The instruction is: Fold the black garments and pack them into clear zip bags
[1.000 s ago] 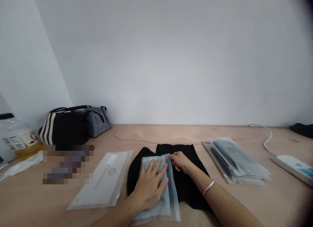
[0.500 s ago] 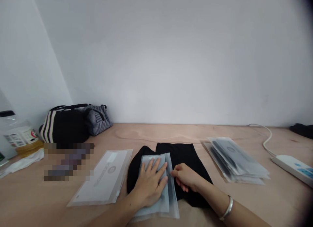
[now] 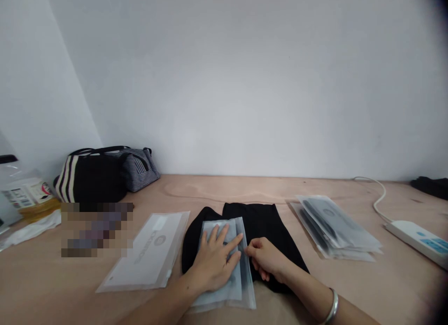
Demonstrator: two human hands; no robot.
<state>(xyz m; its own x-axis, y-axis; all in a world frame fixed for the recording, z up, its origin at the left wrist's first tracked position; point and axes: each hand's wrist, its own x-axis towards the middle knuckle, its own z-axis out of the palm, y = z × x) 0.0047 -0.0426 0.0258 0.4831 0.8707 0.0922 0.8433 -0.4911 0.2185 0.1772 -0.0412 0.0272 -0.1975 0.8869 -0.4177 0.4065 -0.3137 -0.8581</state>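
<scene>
A frosted plastic bag point(image 3: 224, 287) lies on a folded black garment point(image 3: 269, 231), its lower end reaching onto the bare wood. My left hand point(image 3: 215, 259) rests flat on the bag with its fingers spread. My right hand point(image 3: 266, 257), with a silver bangle point(image 3: 332, 307) on its wrist, has curled fingers at the bag's right edge. The thumb lies on the bag, and the fingertips seem to pinch that edge. The bag's contents are hidden by the frosting and my left hand.
A white sleeve bag point(image 3: 147, 252) lies left of the garment on the plywood table point(image 3: 245, 189). A stack of frosted bags point(image 3: 336, 229) sits to the right. A white power strip point(image 3: 416, 238), a striped black bag point(image 3: 94, 175), a bottle point(image 3: 24, 189) and a pixelated patch point(image 3: 94, 229) are around them.
My right hand has slid down the bag's right edge, from near its top end toward the middle. My left hand stays on the bag, and the view has tilted slightly.
</scene>
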